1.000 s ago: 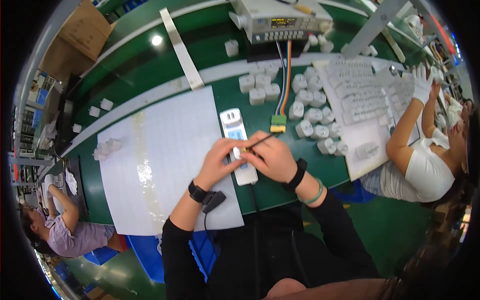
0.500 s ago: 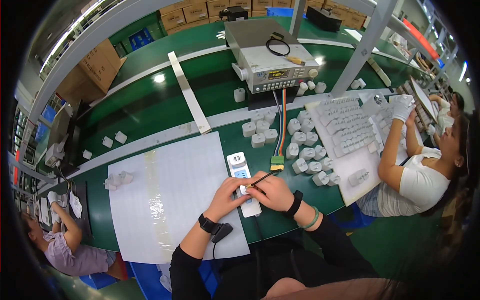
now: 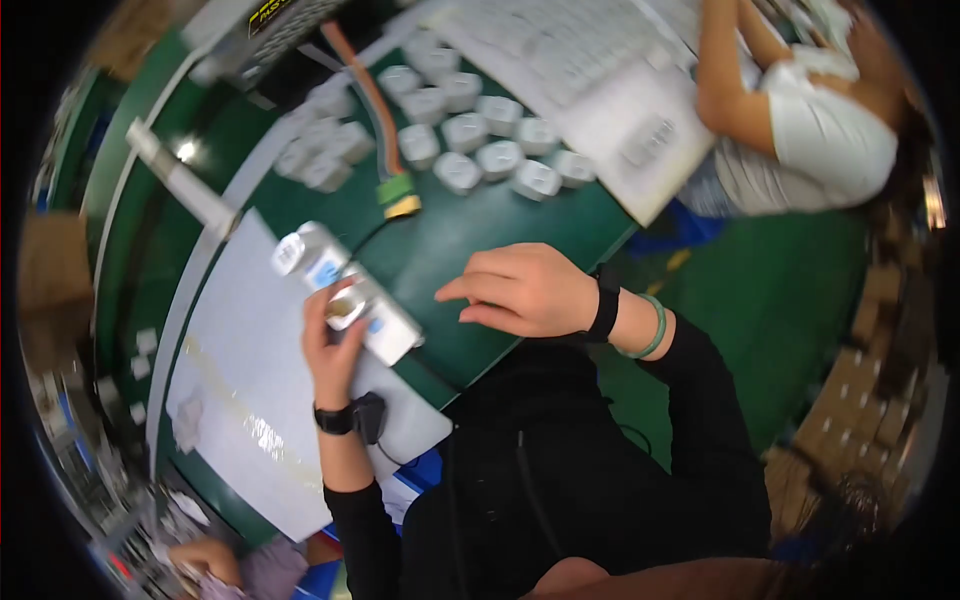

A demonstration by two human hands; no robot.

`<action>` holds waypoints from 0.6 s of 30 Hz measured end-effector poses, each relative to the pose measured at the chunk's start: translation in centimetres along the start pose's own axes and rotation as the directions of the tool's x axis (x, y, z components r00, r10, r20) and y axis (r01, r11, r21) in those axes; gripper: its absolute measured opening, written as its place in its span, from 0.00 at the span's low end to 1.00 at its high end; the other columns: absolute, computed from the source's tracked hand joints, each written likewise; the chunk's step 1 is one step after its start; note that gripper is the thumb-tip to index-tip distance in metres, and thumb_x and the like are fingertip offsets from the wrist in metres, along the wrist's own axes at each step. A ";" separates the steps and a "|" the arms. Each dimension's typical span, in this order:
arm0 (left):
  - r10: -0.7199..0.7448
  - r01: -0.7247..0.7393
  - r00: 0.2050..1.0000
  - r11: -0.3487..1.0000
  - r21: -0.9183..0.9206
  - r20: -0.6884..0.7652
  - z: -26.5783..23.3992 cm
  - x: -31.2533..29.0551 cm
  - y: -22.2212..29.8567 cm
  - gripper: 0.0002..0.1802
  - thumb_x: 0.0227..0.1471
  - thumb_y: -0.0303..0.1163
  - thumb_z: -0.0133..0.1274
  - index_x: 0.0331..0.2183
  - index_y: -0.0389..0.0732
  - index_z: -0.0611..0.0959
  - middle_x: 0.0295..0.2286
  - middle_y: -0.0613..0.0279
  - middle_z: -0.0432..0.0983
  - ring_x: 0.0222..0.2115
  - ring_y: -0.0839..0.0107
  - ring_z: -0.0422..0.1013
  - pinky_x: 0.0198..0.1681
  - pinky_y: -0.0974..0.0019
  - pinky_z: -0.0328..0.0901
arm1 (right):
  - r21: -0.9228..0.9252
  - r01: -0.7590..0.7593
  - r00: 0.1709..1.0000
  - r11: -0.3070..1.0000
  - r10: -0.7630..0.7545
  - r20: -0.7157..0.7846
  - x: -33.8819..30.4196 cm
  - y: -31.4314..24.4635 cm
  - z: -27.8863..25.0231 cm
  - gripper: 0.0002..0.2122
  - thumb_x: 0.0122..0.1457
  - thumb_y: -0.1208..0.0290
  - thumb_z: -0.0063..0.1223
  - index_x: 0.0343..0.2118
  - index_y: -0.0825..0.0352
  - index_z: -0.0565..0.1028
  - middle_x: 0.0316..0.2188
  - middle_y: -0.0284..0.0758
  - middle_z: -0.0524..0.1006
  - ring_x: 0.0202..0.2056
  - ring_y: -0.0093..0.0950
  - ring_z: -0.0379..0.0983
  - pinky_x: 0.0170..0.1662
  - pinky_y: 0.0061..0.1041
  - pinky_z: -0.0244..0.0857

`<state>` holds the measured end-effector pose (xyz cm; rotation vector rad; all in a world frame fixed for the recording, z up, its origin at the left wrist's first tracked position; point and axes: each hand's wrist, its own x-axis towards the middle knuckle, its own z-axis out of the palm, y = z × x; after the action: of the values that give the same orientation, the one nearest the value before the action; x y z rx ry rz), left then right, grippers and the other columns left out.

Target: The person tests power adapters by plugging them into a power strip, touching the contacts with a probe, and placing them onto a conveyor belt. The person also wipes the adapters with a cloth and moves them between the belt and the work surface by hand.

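Observation:
A white power strip with blue sockets lies slantwise on the green table in front of me. My left hand has thumb and fingers around a white charger at the strip. Another white charger sits at the strip's far end. To the right of the strip, my right hand is in the air over the table edge, fingers stretched leftward and nothing visible in them. A thin black cable runs from a green and yellow connector toward the strip; its end is hard to make out.
Several white chargers stand beyond the strip, around a ribbon of coloured wires from a grey instrument. A white sheet covers the table at left. A co-worker sits at right beside a tray of chargers.
My right hand has left the charger and moved right, its fingers now extended. My left hand stays at the charger. The whole view has turned and shifted toward the right.

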<state>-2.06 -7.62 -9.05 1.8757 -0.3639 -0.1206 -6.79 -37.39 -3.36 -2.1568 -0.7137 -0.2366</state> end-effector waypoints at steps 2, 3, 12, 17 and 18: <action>-0.045 0.046 0.999 0.994 -0.098 0.011 0.0 -0.1 -0.6 0.24 0.46 0.25 0.56 0.48 0.33 0.74 0.48 0.57 0.70 0.48 0.65 0.66 0.53 0.64 0.59 | 0.003 -0.048 0.997 0.999 0.048 -0.056 -2.3 0.5 -1.0 0.10 0.52 0.68 0.58 0.39 0.58 0.76 0.26 0.29 0.70 0.25 0.30 0.70 0.27 0.27 0.65; -0.034 0.039 0.998 0.994 -0.100 0.056 0.2 -0.1 -0.9 0.24 0.46 0.25 0.56 0.48 0.33 0.74 0.48 0.57 0.70 0.48 0.65 0.66 0.53 0.64 0.59 | 0.012 -0.049 0.995 0.999 0.050 -0.086 -3.3 0.7 -1.4 0.10 0.52 0.68 0.58 0.38 0.58 0.76 0.26 0.29 0.70 0.25 0.30 0.69 0.27 0.27 0.65; -0.010 0.009 1.000 0.998 -0.057 -0.029 0.2 -1.2 -1.0 0.28 0.51 0.24 0.48 0.55 0.32 0.65 0.51 0.50 0.66 0.52 0.62 0.63 0.58 0.59 0.54 | -0.035 -0.010 0.953 0.999 -0.001 -0.301 -5.7 1.0 -2.8 0.06 0.53 0.67 0.57 0.33 0.58 0.76 0.25 0.28 0.69 0.24 0.27 0.69 0.26 0.26 0.64; 0.001 -0.004 0.998 0.999 -0.051 -0.067 -0.3 -1.5 -1.5 0.28 0.52 0.24 0.47 0.55 0.32 0.64 0.52 0.50 0.66 0.52 0.61 0.64 0.58 0.59 0.55 | -0.096 0.004 0.939 0.995 -0.037 -0.341 -5.4 1.2 -3.1 0.05 0.54 0.65 0.57 0.31 0.58 0.75 0.24 0.27 0.68 0.25 0.25 0.69 0.26 0.26 0.64; 0.004 -0.007 0.998 0.999 -0.052 -0.057 -0.4 -1.5 -1.5 0.28 0.52 0.24 0.47 0.55 0.32 0.64 0.52 0.50 0.66 0.52 0.61 0.64 0.58 0.59 0.55 | -0.105 0.008 0.943 0.994 -0.043 -0.330 -5.3 1.2 -3.2 0.05 0.54 0.65 0.56 0.31 0.58 0.75 0.24 0.27 0.68 0.26 0.25 0.69 0.26 0.26 0.64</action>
<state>-3.07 -6.37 -10.50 1.8225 -0.3233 -0.0723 -10.25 -42.60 -4.27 -2.1308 -0.5435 -0.6475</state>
